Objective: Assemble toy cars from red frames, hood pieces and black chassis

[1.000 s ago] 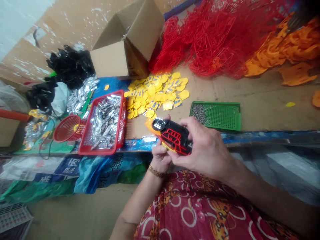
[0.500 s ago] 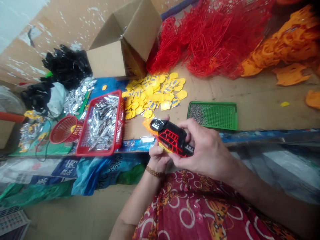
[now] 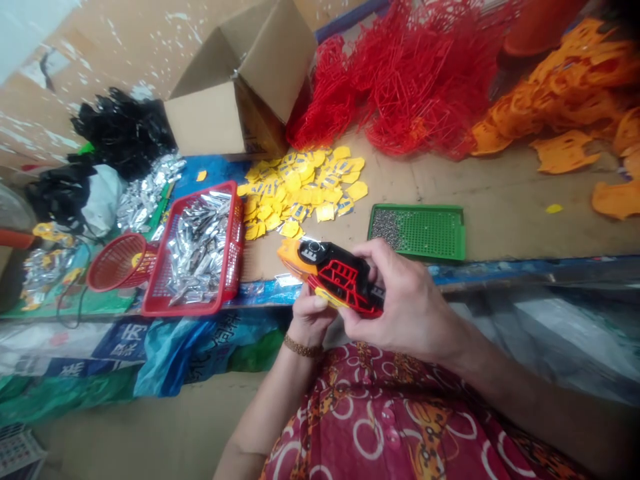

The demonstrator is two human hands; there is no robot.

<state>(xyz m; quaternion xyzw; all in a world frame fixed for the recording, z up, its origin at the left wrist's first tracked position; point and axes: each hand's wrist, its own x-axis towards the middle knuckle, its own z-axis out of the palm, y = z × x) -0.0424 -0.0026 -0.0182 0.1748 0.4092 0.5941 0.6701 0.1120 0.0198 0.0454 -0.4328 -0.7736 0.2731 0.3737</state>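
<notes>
Both my hands hold a black plastic toy piece (image 3: 337,277) with a red lattice pattern, an orange end and a yellow edge. My left hand (image 3: 313,317), with a beaded bracelet at its wrist, grips the piece from below, its thumb on the yellow edge. My right hand (image 3: 405,300) wraps over the piece's right end, hiding part of it. Just beyond the orange end lies a pile of yellow plastic pieces (image 3: 300,193).
A red crate of silver foil pieces (image 3: 235,247) stands left of my hands. A green tray (image 3: 430,233) with small metal beads lies on the bench beyond them. An open cardboard box (image 3: 210,120), red plastic sprues (image 3: 395,93) and orange plastic parts (image 3: 555,113) lie farther off.
The toy piece has turned in my hands, its orange end swinging left and down. The whole scene has slid slightly left in view.
</notes>
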